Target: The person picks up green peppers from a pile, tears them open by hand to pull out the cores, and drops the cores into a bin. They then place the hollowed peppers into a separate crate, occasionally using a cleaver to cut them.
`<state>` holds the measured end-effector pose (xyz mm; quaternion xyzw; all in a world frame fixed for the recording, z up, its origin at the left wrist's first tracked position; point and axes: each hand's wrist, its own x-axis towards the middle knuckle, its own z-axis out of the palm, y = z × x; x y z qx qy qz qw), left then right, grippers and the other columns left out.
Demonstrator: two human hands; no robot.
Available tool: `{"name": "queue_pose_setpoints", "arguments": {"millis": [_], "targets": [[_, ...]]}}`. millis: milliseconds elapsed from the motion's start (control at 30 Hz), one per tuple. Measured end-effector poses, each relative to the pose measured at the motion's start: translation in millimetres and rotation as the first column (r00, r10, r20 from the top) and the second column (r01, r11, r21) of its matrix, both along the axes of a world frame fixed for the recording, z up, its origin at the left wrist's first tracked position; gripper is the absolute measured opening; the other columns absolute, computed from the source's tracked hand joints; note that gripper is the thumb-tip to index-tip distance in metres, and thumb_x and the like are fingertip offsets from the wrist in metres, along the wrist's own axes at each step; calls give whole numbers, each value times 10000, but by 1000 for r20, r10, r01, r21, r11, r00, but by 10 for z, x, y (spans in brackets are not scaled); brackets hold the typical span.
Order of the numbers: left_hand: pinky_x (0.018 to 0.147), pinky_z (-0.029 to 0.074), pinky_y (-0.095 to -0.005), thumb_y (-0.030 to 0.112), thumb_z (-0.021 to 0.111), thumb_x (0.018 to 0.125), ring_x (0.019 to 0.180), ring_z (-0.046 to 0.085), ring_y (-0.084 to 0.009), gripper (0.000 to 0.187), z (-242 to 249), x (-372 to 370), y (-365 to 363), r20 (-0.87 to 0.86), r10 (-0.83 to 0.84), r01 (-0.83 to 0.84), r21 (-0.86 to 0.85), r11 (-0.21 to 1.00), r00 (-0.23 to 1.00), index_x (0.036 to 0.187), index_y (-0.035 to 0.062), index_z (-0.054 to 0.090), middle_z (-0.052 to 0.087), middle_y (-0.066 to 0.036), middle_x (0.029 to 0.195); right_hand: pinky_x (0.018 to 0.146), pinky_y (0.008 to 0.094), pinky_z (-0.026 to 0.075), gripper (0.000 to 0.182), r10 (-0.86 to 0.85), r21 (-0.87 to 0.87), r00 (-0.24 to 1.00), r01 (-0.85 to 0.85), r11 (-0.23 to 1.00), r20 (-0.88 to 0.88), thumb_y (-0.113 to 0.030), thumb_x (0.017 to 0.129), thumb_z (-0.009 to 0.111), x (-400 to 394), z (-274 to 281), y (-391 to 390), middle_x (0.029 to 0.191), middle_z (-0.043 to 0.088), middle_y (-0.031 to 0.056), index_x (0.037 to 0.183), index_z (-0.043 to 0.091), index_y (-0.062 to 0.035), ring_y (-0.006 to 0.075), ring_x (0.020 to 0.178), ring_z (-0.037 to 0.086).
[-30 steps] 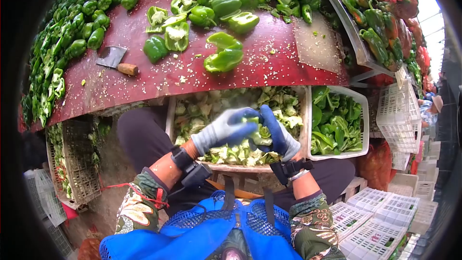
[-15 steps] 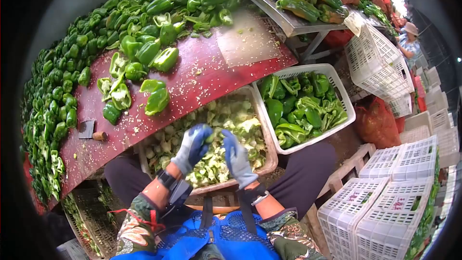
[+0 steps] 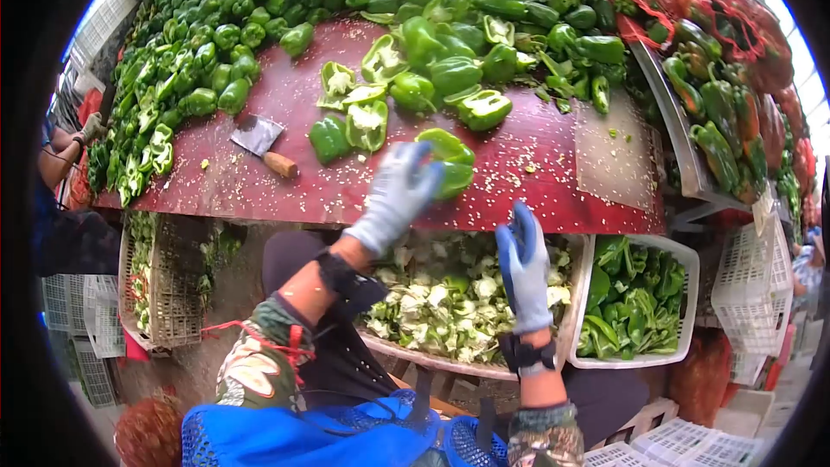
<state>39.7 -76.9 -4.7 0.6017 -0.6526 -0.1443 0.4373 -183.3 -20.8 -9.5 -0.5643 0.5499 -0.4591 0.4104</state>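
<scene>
My left hand (image 3: 400,192), in a grey and blue glove, reaches over the red table (image 3: 320,195) with its fingers apart, at the near side of a cut green bell pepper (image 3: 451,160). Whether the fingertips touch the pepper cannot be made out. My right hand (image 3: 524,268), gloved the same way, is open with nothing in it, above a crate of pale pepper cores (image 3: 432,311). More cut peppers (image 3: 367,125) lie just beyond my left hand. To its left rests a cleaver (image 3: 259,134) with a wooden handle.
Whole green peppers (image 3: 216,43) are heaped along the far side. A white crate of cut peppers (image 3: 640,294) stands at right, beside a metal stand (image 3: 683,121) with reddish-green peppers. Another crate (image 3: 177,294) is at lower left. A co-worker's gloved hand (image 3: 92,127) shows at far left.
The view has swung, so the table now lies straight ahead. My left hand has gone from above the core crate to the cut pepper, and the small green piece by it is gone.
</scene>
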Motion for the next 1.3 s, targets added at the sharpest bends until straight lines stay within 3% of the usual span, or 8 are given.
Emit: {"name": "queue_pose_setpoints", "arguments": {"millis": [267, 333, 467, 600, 867, 1067, 1200, 1300], "targets": [[871, 494, -394, 181, 618, 908, 1006, 590, -329, 334, -506, 187, -20, -14, -35, 37, 359, 933, 999, 1202, 34, 558, 546, -196, 1148, 889, 365, 505, 620, 80, 124, 980, -57, 991, -184, -284, 785, 758, 953, -409, -1338, 1113, 660, 164, 1274, 500, -2, 287, 1010, 644], [886, 490, -373, 169, 644, 892, 1064, 576, -292, 385, -526, 192, -93, -616, -93, 398, 378, 836, 782, 1232, 20, 543, 548, -181, 1173, 852, 314, 508, 485, 40, 201, 918, -128, 971, 395, -187, 791, 703, 841, -215, -1174, 1098, 630, 103, 1216, 542, -18, 165, 959, 606], [974, 460, -319, 126, 681, 865, 1171, 504, -168, 503, -21, 63, 64, -328, -287, 333, 92, 938, 900, 1321, 23, 494, 541, -112, 1232, 906, 332, 501, 461, -19, 66, 865, -16, 998, 501, -139, 820, 617, 607, -6, -658, 1133, 590, 91, 1254, 498, -42, 186, 1044, 583], [962, 467, -280, 101, 699, 868, 1110, 546, -121, 581, -56, -185, 228, -855, -247, 613, 100, 784, 456, 1387, 46, 442, 538, -67, 1272, 906, 357, 521, 477, -86, 95, 666, 23, 995, 741, -91, 823, 545, 374, 98, -175, 1190, 559, 89, 1292, 464, -77, 215, 1069, 581], [736, 552, -268, 143, 709, 829, 840, 627, -108, 378, -13, -858, 617, -761, -282, 763, 397, 509, 584, 1152, -24, 604, 649, -44, 987, 860, 276, 431, 270, -284, 268, 821, 167, 949, 495, -138, 909, 568, -517, -408, 712, 1042, 584, 6, 1169, 566, -65, 115, 944, 507], [754, 577, -319, 218, 659, 877, 899, 641, -162, 394, 88, -1768, 425, -789, -293, 836, 462, 296, 540, 1196, -2, 588, 643, -73, 1030, 858, 318, 518, 305, -242, 251, 421, 35, 967, 874, -118, 925, 528, -1398, -519, 834, 1107, 635, 45, 1213, 581, -35, 151, 988, 616], [857, 521, -317, 364, 549, 978, 1073, 590, -184, 516, 269, -2407, 400, -724, -447, 845, 388, 367, 526, 1377, 52, 455, 566, -85, 1233, 798, 407, 525, 249, -576, -90, 807, 569, 818, -134, -91, 869, 511, -3147, -338, 430, 943, 695, 184, 1073, 646, -46, 312, 884, 672], [839, 521, -304, 285, 563, 978, 882, 593, -124, 409, 134, -2448, 460, -595, -541, 804, 420, 421, 594, 1276, 6, 535, 610, -29, 997, 802, 433, 493, 317, -714, -306, 462, 681, 666, -526, -64, 832, 511, -4295, 268, 573, 959, 620, 229, 1127, 623, -98, 356, 883, 619]]}}
